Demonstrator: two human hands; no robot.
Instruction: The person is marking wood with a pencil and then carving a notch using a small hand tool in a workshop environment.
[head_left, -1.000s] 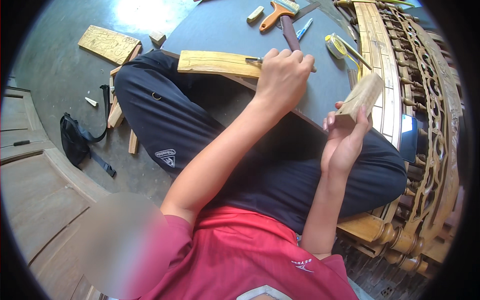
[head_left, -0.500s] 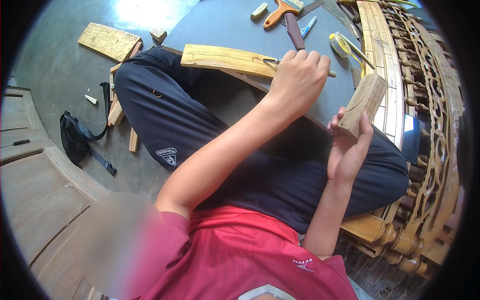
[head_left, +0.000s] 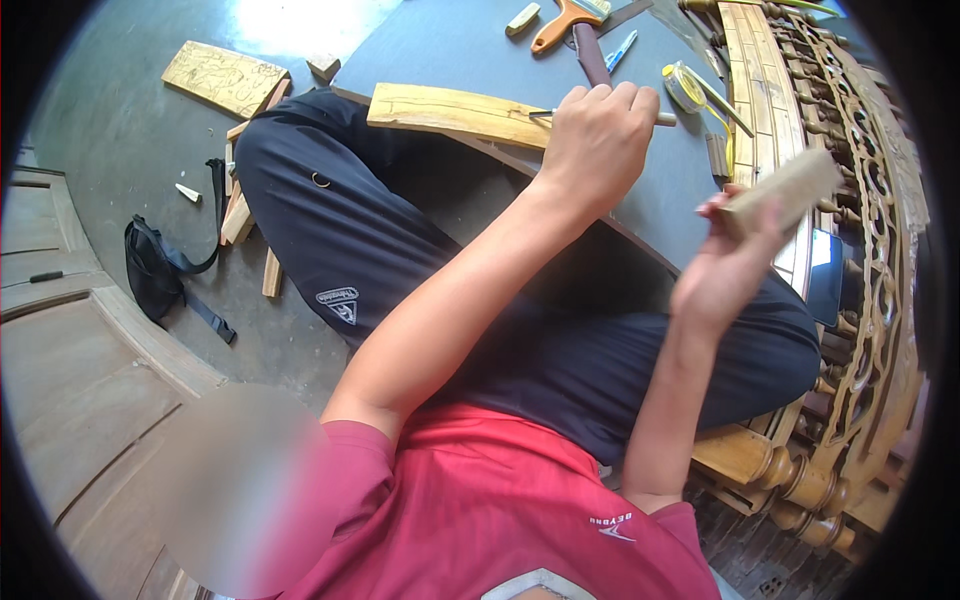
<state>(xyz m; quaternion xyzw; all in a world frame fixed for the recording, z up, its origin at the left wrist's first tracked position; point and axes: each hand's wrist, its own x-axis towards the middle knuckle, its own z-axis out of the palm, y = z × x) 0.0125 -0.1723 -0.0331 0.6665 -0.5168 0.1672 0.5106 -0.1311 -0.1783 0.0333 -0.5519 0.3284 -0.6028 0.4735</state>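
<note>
My left hand is wrapped round a thin chisel with a dark metal shank and a pale handle end that sticks out to the right of my fist. Its tip meets a yellowish wooden plank with drawn lines, lying along the near edge of a grey board. Off to the right, my right hand grips a thick wooden block, tilted up and away from the chisel and smeared by motion. My left fist hides part of the plank's right end.
On the board lie an orange-handled brush, a blue cutter, a dark-wrapped tool and a yellow tape measure. A carved plank and black bag lie leftward. Carved railings and a phone are rightward.
My right hand has swung the wooden block to the right, away from the chisel, and tipped it over further. My left hand keeps the chisel at nearly the same spot on the plank.
</note>
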